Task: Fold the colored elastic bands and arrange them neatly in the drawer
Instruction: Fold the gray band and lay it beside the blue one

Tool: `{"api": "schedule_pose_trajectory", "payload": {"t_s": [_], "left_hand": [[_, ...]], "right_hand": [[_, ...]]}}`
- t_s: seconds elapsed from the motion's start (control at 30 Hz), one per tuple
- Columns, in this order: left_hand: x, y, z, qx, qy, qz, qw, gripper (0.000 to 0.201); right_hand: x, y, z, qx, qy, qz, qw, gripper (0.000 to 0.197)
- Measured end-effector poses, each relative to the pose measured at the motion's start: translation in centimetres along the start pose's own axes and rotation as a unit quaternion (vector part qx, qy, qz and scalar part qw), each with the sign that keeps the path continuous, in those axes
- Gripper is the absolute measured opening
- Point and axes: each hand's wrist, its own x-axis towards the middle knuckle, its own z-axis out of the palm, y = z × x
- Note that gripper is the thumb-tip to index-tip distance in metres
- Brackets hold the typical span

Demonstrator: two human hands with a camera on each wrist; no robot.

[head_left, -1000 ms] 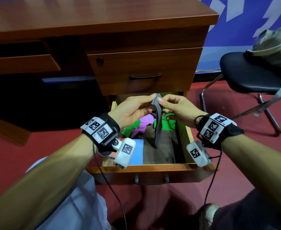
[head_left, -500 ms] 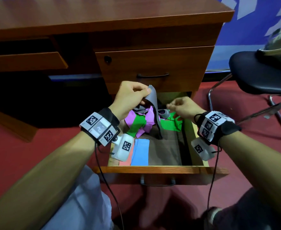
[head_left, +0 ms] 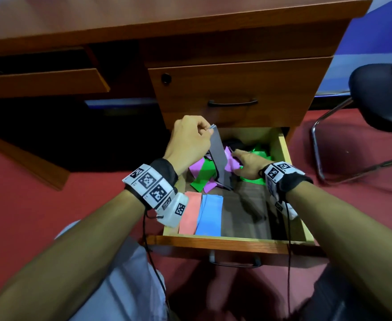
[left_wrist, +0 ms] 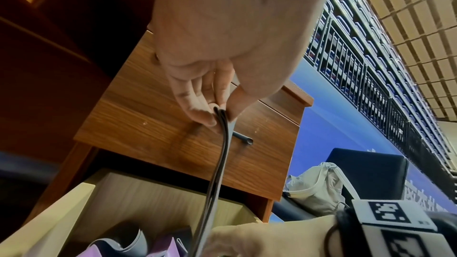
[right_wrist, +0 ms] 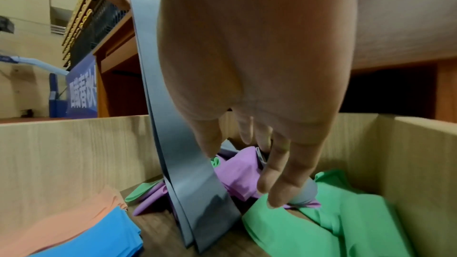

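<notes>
Kneeling at the open drawer (head_left: pixel 234 243), I am sorting elastic bands. Nearest me, a pink band (head_left: pixel 190 212) and a blue band (head_left: pixel 210 214) are lying folded flat, side by side, at the drawer's front left. Behind them, purple bands (head_left: pixel 198 166) and green bands (head_left: pixel 203 179) are sitting in a loose tangle across the middle and back.

My left hand (head_left: pixel 189 141) is pinching the top of the grey band (head_left: pixel 219 156) between thumb and fingertips (left_wrist: pixel 197 112), layers doubled together, letting it hang straight down so its lower end is reaching the drawer floor among the tangle. My right hand (head_left: pixel 248 163) is reaching low into the pile, fingers (right_wrist: pixel 279 165) extended and only slightly bent, touching a purple band and what looks like a grey rolled end; I cannot tell whether it has closed on anything.

The grey band is looking thin, light and limp, hanging under its own weight, and probably smooth enough to slide. I am judging the hanging lower end the best place for my right hand to take hold, so the strip can be doubled evenly.

Beyond, the closed upper drawer (head_left: pixel 236 93) is facing me.
</notes>
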Motion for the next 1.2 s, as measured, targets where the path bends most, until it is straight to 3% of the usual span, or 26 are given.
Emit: {"api": "schedule_pose_trajectory", "payload": {"t_s": [0.2,0.33,0.5,0.63,0.77,0.83,0.9,0.97,1.07,1.2], "left_hand": [[0.1,-0.1,0.2,0.015,-0.014,0.002,1.000,0.015],[0.1,0.0,0.1,0.011,-0.015,-0.003,1.000,0.015],[-0.1,0.2,0.4,0.001,-0.023,0.001,1.000,0.016],[-0.1,0.5,0.6,0.014,-0.026,0.004,1.000,0.017],[-0.2,0.4,0.8,0.008,-0.027,0.001,1.000,0.015],[-0.3,0.4,0.8,0.002,-0.029,-0.001,1.000,0.014],[-0.3,0.4,0.9,0.004,-0.030,0.000,1.000,0.013],[-0.2,0.4,0.9,0.004,-0.033,-0.001,0.999,0.013],[-0.1,0.3,0.9,0.000,-0.031,-0.001,1.000,0.014],[0.0,0.1,0.6,-0.017,-0.033,-0.004,0.999,0.012]], "right_hand": [[0.1,0.9,1.1,0.001,0.007,0.079,0.997,0.065],[0.0,1.3,0.8,-0.055,0.001,0.126,0.991,0.044],[-0.1,1.5,0.6,-0.098,0.003,0.060,0.993,0.031],[-1.0,1.5,1.5,-0.104,-0.080,0.009,0.991,0.062],[-1.7,1.6,1.6,-0.115,-0.174,0.011,0.978,0.058],[-1.5,1.8,1.9,-0.118,-0.178,0.007,0.977,0.063],[-1.4,1.6,2.0,-0.116,-0.157,0.003,0.981,0.057],[-1.2,1.3,2.0,-0.121,-0.130,0.013,0.984,0.036],[-1.0,1.2,1.4,-0.094,-0.026,0.047,0.994,0.010],[-0.2,2.1,0.5,0.049,0.129,0.051,0.989,0.009]]}}
